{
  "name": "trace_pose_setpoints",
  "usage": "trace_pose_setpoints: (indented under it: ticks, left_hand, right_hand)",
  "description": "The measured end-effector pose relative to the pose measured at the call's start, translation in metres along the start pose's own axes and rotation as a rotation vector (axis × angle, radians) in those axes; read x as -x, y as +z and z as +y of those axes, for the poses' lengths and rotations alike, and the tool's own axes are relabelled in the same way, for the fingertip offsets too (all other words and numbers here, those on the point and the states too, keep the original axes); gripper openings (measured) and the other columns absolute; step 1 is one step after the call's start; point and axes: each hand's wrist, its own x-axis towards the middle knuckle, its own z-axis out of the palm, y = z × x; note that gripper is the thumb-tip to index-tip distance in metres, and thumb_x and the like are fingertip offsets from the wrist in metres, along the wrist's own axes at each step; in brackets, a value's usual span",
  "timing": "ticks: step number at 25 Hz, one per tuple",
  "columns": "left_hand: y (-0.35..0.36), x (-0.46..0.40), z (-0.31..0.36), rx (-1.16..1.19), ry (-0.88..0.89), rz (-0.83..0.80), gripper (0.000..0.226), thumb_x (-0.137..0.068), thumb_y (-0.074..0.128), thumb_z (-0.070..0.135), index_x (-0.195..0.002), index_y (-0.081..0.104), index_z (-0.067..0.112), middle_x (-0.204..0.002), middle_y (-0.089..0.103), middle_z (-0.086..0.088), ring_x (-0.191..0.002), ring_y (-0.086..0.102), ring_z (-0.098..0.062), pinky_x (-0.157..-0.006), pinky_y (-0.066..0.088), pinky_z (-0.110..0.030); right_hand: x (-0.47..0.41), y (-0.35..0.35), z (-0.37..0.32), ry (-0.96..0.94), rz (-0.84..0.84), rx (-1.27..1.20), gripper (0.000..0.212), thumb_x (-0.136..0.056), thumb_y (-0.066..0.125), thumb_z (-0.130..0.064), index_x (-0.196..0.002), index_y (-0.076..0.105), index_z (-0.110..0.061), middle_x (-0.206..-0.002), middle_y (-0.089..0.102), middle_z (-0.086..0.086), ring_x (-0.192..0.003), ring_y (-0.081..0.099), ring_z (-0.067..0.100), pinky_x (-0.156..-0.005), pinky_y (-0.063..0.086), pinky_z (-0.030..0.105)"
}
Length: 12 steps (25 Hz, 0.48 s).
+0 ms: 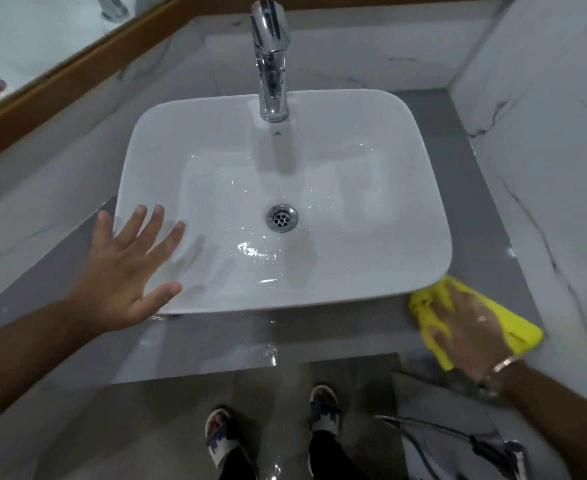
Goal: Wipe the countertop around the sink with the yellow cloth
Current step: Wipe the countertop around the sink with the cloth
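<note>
A white rectangular sink (406,161) sits on a grey countertop (216,337). The yellow cloth (514,323) lies flat on the countertop at the sink's front right corner. My right hand (469,330) presses down on it with fingers spread; the hand looks blurred. My left hand (129,268) hovers open with fingers apart over the sink's front left rim, holding nothing. Water glistens in the basin and on the counter's front strip.
A chrome tap (271,64) stands at the back of the sink. Marble walls close in on the left and right (545,133). A mirror with a wooden frame (60,74) is at upper left. A spray hose (486,445) hangs at lower right. My feet stand below.
</note>
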Motion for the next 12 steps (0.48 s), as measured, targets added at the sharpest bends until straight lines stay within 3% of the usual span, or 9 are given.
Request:
trace_pose_setpoints:
  ticks: [1,3,4,7,9,12]
  left_hand:
    - [-0.003,0.002,0.001,-0.021,-0.015,-0.023,0.082,-0.091,0.018,0.068,-0.15,0.034,0.013,-0.161,0.019,-0.016,-0.15,0.009,-0.035,-0.109,0.009,-0.072]
    - [-0.006,0.003,0.021,-0.011,-0.082,-0.035,0.087,-0.088,0.015,0.074,-0.152,0.026,0.016,-0.162,0.014,-0.016,-0.149,0.005,-0.038,-0.112,0.001,-0.07]
    - [-0.008,0.0,0.045,0.014,-0.099,-0.019,0.091,-0.086,0.015,0.078,-0.154,0.022,0.018,-0.162,0.015,-0.016,-0.149,0.006,-0.04,-0.113,-0.002,-0.067]
    - [-0.005,-0.035,0.151,0.101,0.04,-0.013,0.097,-0.082,0.022,0.084,-0.155,0.011,0.022,-0.163,0.01,-0.015,-0.149,0.003,-0.04,-0.115,-0.004,-0.062]
    - [-0.01,-0.079,0.206,0.134,0.128,0.028,0.099,-0.082,0.029,0.083,-0.156,0.008,0.02,-0.163,0.006,-0.015,-0.149,-0.002,-0.039,-0.117,0.001,-0.062]
    - [-0.017,-0.124,0.234,0.132,0.186,0.088,0.107,-0.078,0.041,0.083,-0.156,0.003,0.019,-0.163,0.001,-0.016,-0.149,-0.007,-0.038,-0.117,0.001,-0.062]
  right_hand:
    - [-0.018,-0.008,0.019,0.156,0.043,-0.026,0.064,-0.092,0.015,-0.057,-0.131,0.044,-0.017,-0.154,0.023,0.016,-0.123,0.041,0.043,-0.097,0.038,0.052]
    - [-0.056,-0.018,0.022,0.538,-0.043,-0.16,0.063,-0.088,0.025,-0.056,-0.139,0.036,-0.021,-0.153,0.021,0.021,-0.13,0.03,0.047,-0.104,0.032,0.058]
    - [-0.066,-0.014,0.006,0.57,-0.036,-0.186,0.065,-0.086,0.028,-0.055,-0.141,0.033,-0.021,-0.153,0.02,0.021,-0.132,0.026,0.047,-0.106,0.03,0.06]
    - [-0.033,-0.008,-0.046,0.302,-0.055,-0.177,0.066,-0.08,0.031,-0.056,-0.135,0.036,-0.02,-0.145,0.037,0.025,-0.125,0.038,0.05,-0.1,0.035,0.062]
    - [0.002,-0.002,-0.031,0.179,-0.145,-0.142,0.059,-0.086,0.026,-0.059,-0.13,0.041,-0.024,-0.145,0.039,0.023,-0.12,0.042,0.05,-0.096,0.04,0.059]
    - [-0.025,-0.011,0.021,0.282,-0.134,-0.132,0.072,-0.086,0.011,-0.066,-0.131,0.047,-0.022,-0.147,0.035,0.022,-0.121,0.041,0.049,-0.097,0.039,0.057]
